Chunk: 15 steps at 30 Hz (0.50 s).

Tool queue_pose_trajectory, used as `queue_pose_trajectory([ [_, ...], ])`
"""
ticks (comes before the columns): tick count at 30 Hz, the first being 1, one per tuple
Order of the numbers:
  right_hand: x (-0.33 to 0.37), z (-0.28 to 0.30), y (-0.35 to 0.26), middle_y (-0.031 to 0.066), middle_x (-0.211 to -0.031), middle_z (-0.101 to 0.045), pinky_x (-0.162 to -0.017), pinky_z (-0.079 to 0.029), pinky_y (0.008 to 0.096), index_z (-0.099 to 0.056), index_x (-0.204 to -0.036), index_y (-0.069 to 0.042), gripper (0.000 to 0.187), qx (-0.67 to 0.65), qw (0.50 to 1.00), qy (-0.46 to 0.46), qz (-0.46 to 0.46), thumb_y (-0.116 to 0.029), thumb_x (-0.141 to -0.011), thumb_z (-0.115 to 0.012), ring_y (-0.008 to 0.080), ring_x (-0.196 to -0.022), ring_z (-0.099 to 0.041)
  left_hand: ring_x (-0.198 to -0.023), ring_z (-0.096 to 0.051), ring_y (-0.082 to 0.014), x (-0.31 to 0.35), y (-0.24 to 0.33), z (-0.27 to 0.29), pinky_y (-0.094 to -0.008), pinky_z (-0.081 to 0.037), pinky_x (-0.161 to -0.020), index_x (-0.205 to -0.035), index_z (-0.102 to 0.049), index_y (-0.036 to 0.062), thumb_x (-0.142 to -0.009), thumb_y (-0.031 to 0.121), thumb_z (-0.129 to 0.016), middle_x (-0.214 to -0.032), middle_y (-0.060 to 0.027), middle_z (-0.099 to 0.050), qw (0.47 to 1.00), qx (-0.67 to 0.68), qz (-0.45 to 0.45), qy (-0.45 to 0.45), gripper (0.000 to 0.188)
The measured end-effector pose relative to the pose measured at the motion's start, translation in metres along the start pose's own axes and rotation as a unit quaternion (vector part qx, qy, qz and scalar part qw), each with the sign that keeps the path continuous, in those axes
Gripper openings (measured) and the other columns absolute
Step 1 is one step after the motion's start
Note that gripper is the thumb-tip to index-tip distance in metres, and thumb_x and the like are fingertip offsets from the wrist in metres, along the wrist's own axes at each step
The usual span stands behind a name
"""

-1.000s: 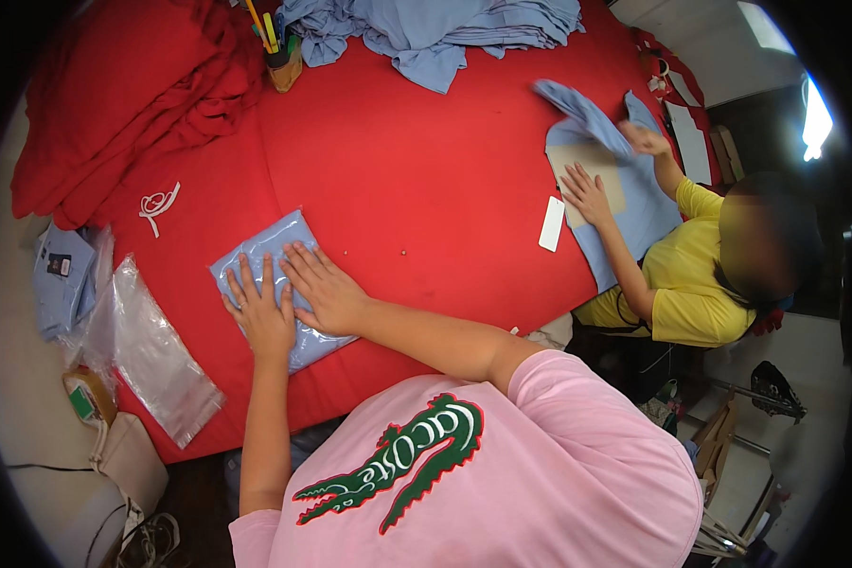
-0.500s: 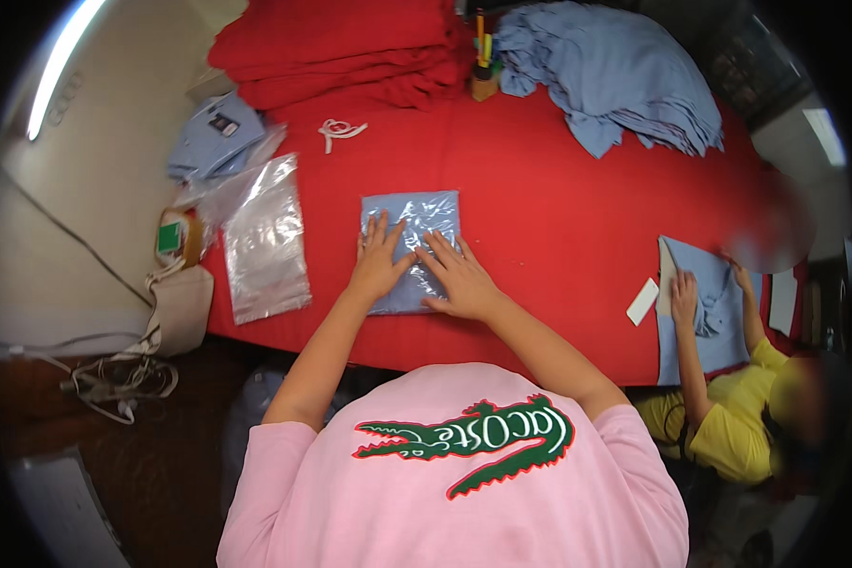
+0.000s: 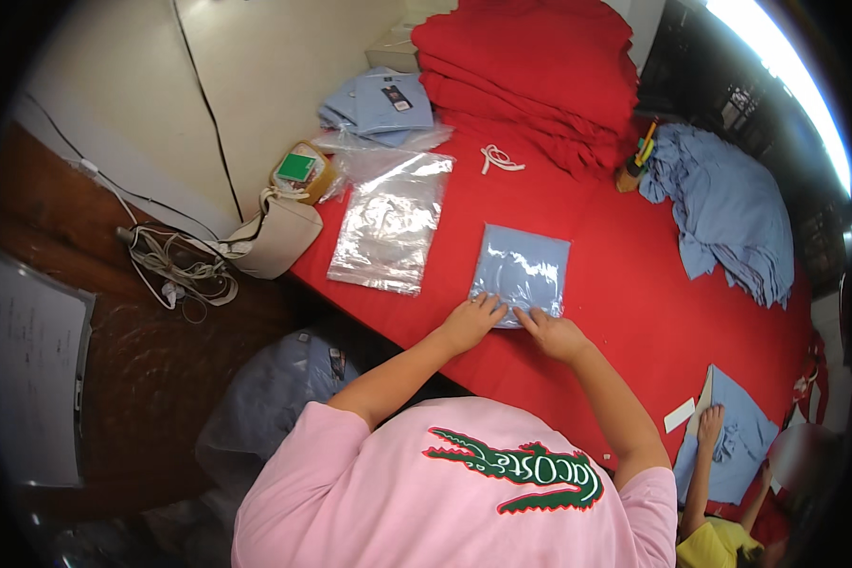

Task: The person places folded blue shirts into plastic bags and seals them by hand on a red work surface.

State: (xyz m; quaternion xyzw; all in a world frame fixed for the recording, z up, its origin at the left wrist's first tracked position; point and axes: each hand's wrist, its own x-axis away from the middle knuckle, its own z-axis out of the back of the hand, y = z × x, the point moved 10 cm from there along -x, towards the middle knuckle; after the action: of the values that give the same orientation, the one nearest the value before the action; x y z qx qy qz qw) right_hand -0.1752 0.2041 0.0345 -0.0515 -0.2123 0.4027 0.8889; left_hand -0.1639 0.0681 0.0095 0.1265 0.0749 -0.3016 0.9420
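Note:
A folded light-blue garment in a clear plastic bag (image 3: pixel 523 263) lies flat on the red-covered table in front of me. My left hand (image 3: pixel 471 322) is at its near left corner, with fingers bent over the edge. At the near edge on the other side, my right hand (image 3: pixel 553 335) has its fingers curled against the plastic, the thumb toward the left hand. Both hands appear to pinch that edge. Left of the package lies a stack of flat, empty clear plastic bags (image 3: pixel 388 227).
Folded blue garments (image 3: pixel 381 102) sit at the back, beside a red cloth pile (image 3: pixel 530 66). A pen holder (image 3: pixel 631 172) and heaped blue garments (image 3: pixel 729 208) stand right. A co-worker's hand (image 3: pixel 710 426) rests on a blue garment (image 3: pixel 743 445). Tangled cables (image 3: pixel 175 265) lie left.
My hands have slid from the middle of the bagged garment to its near edge, and the fingers have gone from spread flat to bent. The view has turned toward the left.

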Motion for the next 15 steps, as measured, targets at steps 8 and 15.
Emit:
queue_pose_trajectory([
  [8,0.049,0.113,0.032,0.0164,-0.161,-0.055,-0.130,-0.036,0.0490,-0.058,-0.153,-0.007,0.095,-0.256,0.906,0.327,-0.086,-0.003,-0.066,-0.096,0.0354,-0.157,-0.042,-0.092,-0.074,-0.0387,-0.043,-0.064,0.150,-0.0497,-0.059,-0.079,-0.116,-0.070,0.0134,-0.093,0.009,-0.066,-0.095,-0.0150,-0.074,0.981,0.193,0.005,-0.030,0.024],
  [15,-0.046,0.057,0.014,0.0032,-0.113,-0.081,-0.095,-0.059,0.0356,-0.079,-0.121,-0.003,0.036,-0.623,0.718,0.275,-0.144,-0.001,-0.086,-0.087,0.0164,-0.103,-0.074,-0.107,-0.075,-0.0258,-0.063,-0.147,0.272,-0.0377,-0.058,-0.095,-0.142,-0.062,0.0112,-0.099,0.012,-0.074,-0.124,-0.0145,-0.076,0.849,0.510,0.018,-0.139,0.044],
])
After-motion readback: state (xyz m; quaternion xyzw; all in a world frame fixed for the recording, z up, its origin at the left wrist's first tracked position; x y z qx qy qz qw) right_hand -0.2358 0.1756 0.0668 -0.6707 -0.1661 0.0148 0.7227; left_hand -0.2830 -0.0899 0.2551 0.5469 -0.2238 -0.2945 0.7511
